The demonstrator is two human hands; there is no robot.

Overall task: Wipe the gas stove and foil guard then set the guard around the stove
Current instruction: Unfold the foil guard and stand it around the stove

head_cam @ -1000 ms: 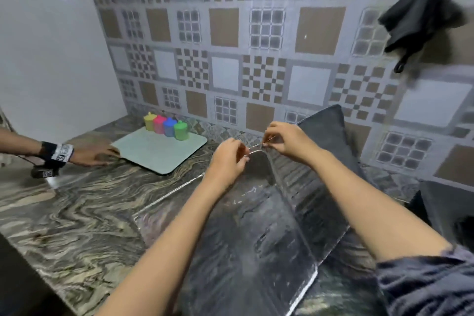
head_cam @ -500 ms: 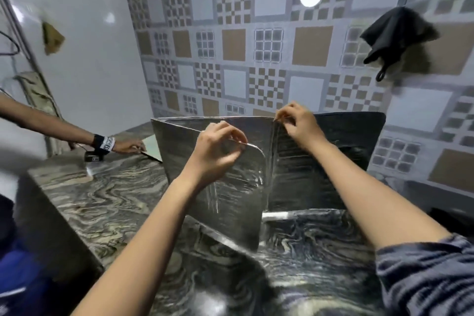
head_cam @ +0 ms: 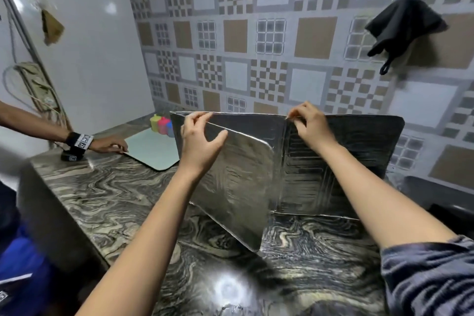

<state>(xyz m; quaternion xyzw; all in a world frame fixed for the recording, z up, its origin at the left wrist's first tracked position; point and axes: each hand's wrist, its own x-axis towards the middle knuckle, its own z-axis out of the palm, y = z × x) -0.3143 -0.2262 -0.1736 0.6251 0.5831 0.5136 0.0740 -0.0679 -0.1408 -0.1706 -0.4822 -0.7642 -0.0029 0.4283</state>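
Observation:
The silver foil guard (head_cam: 243,177) stands upright on the marble counter (head_cam: 123,195), its panels folded apart in a zigzag against the tiled wall. My left hand (head_cam: 200,141) grips the top edge of the near left panel, which angles toward me. My right hand (head_cam: 310,126) pinches the top edge at the fold between the middle and right panels. A dark edge at the far right (head_cam: 441,200) may be the gas stove; I cannot tell for sure.
A pale green mat (head_cam: 154,151) lies at the back left with small coloured containers (head_cam: 161,123) behind it. Another person's hand (head_cam: 107,145) with a wristband rests on the mat's corner. A black cloth (head_cam: 402,25) hangs on the wall at upper right.
The guard went from lying flat on the counter to standing upright. Both hands rose with its top edge, and the panels have spread wider apart.

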